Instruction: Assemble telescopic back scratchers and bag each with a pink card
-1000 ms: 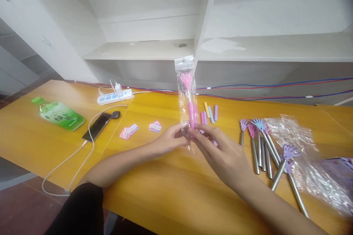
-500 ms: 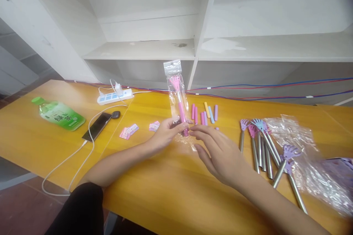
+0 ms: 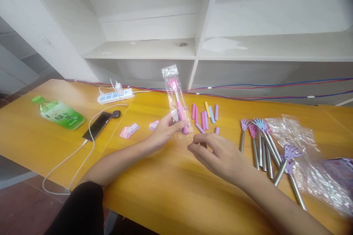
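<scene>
My left hand (image 3: 166, 129) grips the lower end of a clear plastic bag (image 3: 170, 71) that holds a pink claw-headed stick (image 3: 179, 110), its claw toward the top. Just right of the bag's bottom, my right hand (image 3: 212, 150) has its thumb and fingertips drawn together by the bag's clear edge; whether they pinch the film is too small to make out. Beyond it lie several short coloured tubes (image 3: 206, 110), pink, purple, yellow and blue. On the right, several metal sticks with claw heads (image 3: 259, 124) lie in a pile.
Crumpled clear bags (image 3: 311, 161) cover the table's right side. Small printed cards (image 3: 129, 131) lie left of my left hand. Farther left are a phone (image 3: 97, 126) with a white cable, a green bottle (image 3: 62, 113) and a power strip (image 3: 115, 96). White shelves (image 3: 140, 49) stand behind.
The bag and stick have tilted slightly left and moved down a little. My right hand has drawn back from the stick's lower end, its fingers now closer together.
</scene>
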### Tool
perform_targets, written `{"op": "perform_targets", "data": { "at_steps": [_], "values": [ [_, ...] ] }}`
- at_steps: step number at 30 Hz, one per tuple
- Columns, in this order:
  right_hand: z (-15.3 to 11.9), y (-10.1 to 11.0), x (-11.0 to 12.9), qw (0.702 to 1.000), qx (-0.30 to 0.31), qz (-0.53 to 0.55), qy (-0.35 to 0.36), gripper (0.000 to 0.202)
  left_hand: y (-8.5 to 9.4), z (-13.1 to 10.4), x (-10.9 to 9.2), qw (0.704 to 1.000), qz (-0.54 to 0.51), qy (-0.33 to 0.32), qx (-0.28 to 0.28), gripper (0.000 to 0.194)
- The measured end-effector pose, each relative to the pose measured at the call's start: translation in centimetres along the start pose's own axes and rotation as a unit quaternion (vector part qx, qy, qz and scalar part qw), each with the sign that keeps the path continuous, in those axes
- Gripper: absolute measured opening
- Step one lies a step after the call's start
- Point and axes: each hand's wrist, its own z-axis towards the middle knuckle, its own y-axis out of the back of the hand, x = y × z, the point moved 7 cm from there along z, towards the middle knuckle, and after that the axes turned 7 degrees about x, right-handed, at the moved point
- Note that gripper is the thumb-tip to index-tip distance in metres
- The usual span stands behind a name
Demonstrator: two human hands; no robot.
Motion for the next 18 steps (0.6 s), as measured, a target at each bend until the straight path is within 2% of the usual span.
{"op": "perform_targets", "data": {
  "at_steps": [2, 8, 11, 15, 18],
  "values": [
    [-0.1, -0.1, -0.3, 1.0, 0.012, 0.012, -0.022, 0.012, -0.1, 0.0, 0.0, 1.0, 0.001, 0.005, 0.009, 0.033],
    [-0.4, 0.6, 0.9, 0.989, -0.081, -0.067, 0.108, 0.012, -1.3, 0.0, 0.2, 0.997, -0.002, 0.032, 0.07, 0.059],
    [-0.1, 0.7, 0.5, 0.987, -0.102, -0.067, 0.102, 0.013, -1.7, 0.0, 1.1, 0.994, -0.013, 0.048, 0.094, 0.057],
    [0.3, 0.4, -0.4, 0.994, -0.092, -0.021, 0.058, 0.004, -2.3, -0.1, 2.3, 0.986, -0.092, 0.073, 0.121, 0.057],
    [0.5, 0.1, -1.0, 0.996, -0.081, 0.008, 0.027, 0.004, -2.5, -0.1, 2.4, 0.98, -0.126, 0.082, 0.133, 0.063]
  ]
}}
